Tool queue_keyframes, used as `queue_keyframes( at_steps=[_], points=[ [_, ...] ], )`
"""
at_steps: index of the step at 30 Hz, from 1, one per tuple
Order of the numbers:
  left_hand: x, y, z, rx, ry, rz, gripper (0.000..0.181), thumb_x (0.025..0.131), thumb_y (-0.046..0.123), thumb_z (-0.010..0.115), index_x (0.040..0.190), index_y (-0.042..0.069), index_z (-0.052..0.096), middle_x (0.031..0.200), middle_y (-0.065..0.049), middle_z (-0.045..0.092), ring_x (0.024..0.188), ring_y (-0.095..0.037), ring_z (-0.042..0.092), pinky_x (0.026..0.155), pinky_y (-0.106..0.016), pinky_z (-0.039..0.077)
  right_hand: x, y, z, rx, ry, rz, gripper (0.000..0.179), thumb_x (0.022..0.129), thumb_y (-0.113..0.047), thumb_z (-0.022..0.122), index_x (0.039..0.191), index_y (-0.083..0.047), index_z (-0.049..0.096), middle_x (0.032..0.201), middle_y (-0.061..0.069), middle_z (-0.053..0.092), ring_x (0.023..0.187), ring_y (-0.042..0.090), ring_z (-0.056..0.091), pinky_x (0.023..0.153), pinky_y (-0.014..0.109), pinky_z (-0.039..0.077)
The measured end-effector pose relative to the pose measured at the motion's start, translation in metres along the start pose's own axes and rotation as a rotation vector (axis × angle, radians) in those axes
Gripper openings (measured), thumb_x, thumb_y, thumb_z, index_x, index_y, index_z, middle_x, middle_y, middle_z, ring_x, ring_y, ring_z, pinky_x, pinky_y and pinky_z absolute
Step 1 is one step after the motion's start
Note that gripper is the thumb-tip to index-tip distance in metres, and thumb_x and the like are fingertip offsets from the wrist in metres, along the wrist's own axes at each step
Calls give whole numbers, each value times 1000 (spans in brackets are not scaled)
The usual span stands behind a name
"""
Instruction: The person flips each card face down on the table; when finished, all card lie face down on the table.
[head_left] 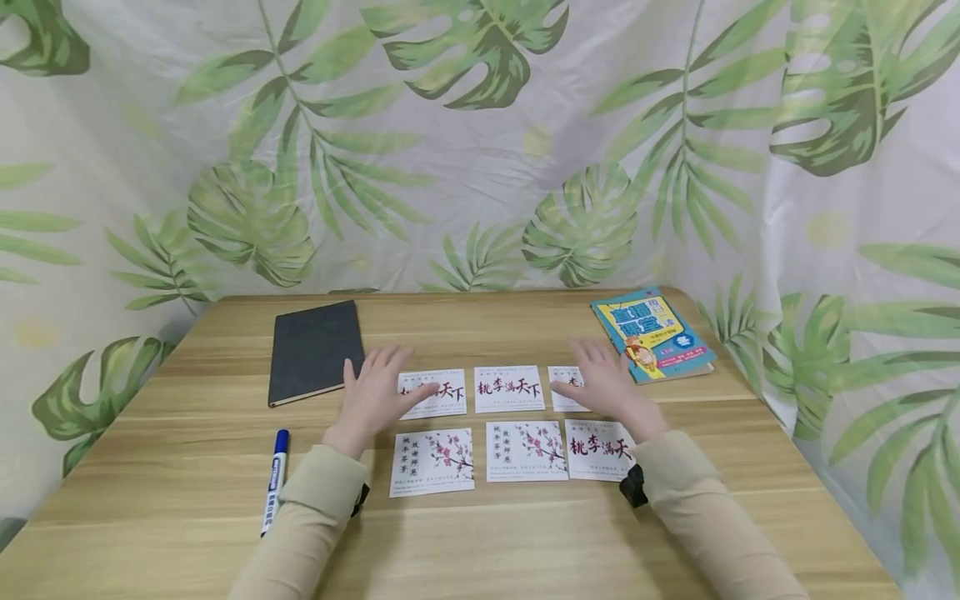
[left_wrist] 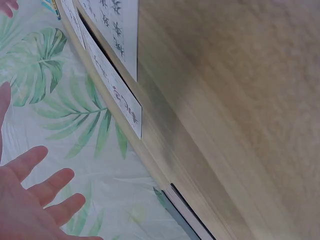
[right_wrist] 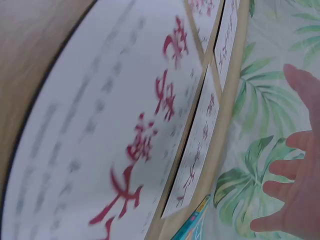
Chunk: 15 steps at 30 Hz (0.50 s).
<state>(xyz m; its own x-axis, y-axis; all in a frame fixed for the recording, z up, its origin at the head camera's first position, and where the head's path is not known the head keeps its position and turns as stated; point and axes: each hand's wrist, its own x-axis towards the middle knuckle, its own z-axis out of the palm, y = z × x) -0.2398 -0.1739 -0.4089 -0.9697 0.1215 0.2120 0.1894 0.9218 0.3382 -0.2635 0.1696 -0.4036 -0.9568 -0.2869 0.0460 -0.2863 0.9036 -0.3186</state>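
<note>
Nothing gripped, two rows laid out

We judge the step in hand to be a pause over laid-out cards, with none being lifted. Our landmark is the far middle card, showing red lettering. Left of it, the left hand overlaps the far left card in the head view; right of it, the right hand partly hides the far right card. Both hands are wide open, fingers spread, with hold of nothing; in the wrist views we see no finger touching a card.

Nearer to us than the landmark lie the left blossom card, the middle blossom card and, just beside that one, the near red-lettered card. Well to the landmark's left are a blue-capped marker and a black notebook; to its right, and farther off, is a teal book.

Picking up any card would, we think, call for lowering a hand and pinching an edge, as the cards look thin.

We see no container: the cards lie straight on the worktop.
</note>
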Motion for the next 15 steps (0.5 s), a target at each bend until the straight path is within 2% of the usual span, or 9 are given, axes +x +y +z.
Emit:
queue_keyframes(
  at_steps=[4, 10, 15],
  points=[
    [2, -1, -1, -13, -4, -1, 76, 82, 61, 59, 141, 18, 42, 146, -15, 39, 137, -39, 28, 107, -70, 3, 8, -12, 3, 2, -29, -10, 77, 88, -44, 59, 146, -5, 28, 151, 22, 28, 139, 43, 24, 108, 69, 14],
    [5, -4, -4, -51, -26, -11, 67, 86, 54, 57, 141, 17, 43, 145, -16, 40, 135, -39, 32, 108, -69, 6, 22, -34, 4, 32, -51, -54, 73, 87, -39, 62, 139, 4, 37, 142, 28, 39, 133, 45, 34, 109, 58, 27],
    [12, -4, -8, -98, -2, -3, 63, 87, 43, 62, 139, 12, 44, 141, -18, 46, 128, -41, 42, 107, -66, 19, 37, -52, 5, 78, -43, -109, 66, 87, -32, 65, 136, 5, 41, 136, 26, 47, 128, 42, 42, 108, 50, 33]
  ],
)
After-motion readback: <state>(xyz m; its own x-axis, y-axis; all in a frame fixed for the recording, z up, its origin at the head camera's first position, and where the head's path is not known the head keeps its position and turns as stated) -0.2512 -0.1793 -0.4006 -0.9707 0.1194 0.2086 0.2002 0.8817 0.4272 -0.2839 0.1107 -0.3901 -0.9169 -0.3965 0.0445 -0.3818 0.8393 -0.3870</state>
